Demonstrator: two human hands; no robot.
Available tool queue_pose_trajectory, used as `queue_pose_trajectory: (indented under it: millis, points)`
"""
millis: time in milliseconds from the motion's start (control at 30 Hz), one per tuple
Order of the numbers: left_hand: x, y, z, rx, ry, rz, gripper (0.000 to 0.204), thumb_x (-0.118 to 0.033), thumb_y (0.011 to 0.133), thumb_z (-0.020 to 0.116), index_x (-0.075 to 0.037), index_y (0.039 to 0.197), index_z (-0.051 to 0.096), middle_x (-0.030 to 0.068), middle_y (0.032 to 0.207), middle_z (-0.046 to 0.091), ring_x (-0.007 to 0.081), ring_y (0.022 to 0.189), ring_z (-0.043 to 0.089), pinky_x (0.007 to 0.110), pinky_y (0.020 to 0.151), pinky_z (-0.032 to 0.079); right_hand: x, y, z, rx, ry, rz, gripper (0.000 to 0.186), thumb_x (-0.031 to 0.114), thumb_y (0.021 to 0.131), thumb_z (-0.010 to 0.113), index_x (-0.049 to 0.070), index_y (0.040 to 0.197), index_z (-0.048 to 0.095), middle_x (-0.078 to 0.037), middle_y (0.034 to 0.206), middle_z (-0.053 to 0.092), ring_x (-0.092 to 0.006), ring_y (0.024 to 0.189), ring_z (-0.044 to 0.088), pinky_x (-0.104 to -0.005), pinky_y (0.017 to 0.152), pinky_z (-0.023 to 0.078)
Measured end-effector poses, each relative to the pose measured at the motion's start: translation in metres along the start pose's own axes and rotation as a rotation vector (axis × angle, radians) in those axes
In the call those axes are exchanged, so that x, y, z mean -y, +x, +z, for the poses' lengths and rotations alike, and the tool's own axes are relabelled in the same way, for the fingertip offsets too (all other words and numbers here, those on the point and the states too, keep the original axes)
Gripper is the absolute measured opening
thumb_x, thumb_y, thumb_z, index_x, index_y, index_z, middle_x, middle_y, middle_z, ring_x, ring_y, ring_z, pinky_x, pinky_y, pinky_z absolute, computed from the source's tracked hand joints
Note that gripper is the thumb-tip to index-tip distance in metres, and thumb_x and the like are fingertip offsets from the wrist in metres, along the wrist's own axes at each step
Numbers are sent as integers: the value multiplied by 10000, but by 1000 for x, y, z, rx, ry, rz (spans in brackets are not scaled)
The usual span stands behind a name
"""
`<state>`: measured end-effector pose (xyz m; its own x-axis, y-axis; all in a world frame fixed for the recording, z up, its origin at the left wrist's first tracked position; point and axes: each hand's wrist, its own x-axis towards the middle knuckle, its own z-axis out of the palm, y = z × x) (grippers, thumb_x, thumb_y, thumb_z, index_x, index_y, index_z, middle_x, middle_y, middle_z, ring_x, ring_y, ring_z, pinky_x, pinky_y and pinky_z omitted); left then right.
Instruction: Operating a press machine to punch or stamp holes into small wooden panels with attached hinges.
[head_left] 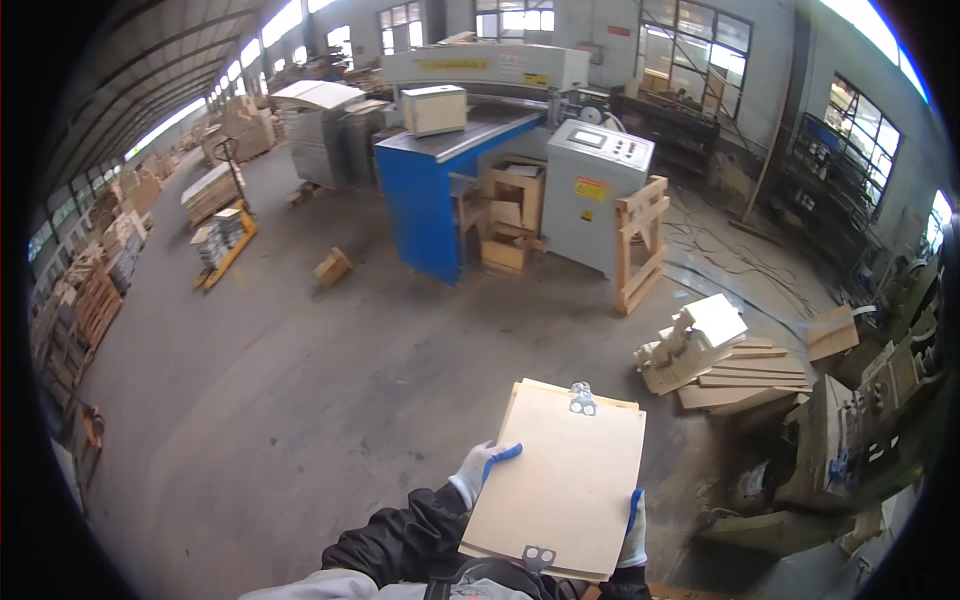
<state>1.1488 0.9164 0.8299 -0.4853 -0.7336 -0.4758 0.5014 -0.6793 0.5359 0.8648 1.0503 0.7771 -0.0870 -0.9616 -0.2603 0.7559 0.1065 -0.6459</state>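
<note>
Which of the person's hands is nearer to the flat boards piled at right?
Right. The right hand holds the right edge of the held panels, the side toward the flat boards; the left hand holds the opposite edge, farther from them.

Site: factory workshop. Evidence: grey control cabinet (590, 225), blue-sided machine (415, 210), yellow pallet truck (231, 259); distant stacks (240, 130) blurred, probably boards.

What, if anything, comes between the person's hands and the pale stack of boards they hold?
Only the gloves: the left hand and right hand hold the pale boards at opposite sides, with nothing else visible between.
</note>
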Motion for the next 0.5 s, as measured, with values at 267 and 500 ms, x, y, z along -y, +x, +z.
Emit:
queue_pose_trajectory:
  millis: [267,500]
  points:
    - [-50,286,172,81,443,-120,455,-206,873,806,57,1184,602,136,999,699,242,805,714,360,740,616,151,139,-32,-381,4,-184,451,365,1023,550,-18,1256,594,-128,1136,690,-229,1019,676,-345,926,543]
    - [-19,502,276,127,387,-295,325,-171,918,727,4,1169,616,118,1028,689,229,837,706,379,757,613,243,289,-164,-525,-8,-367,442,263,1029,563,-32,1359,561,-109,1250,649,-157,1085,627,-289,958,502]
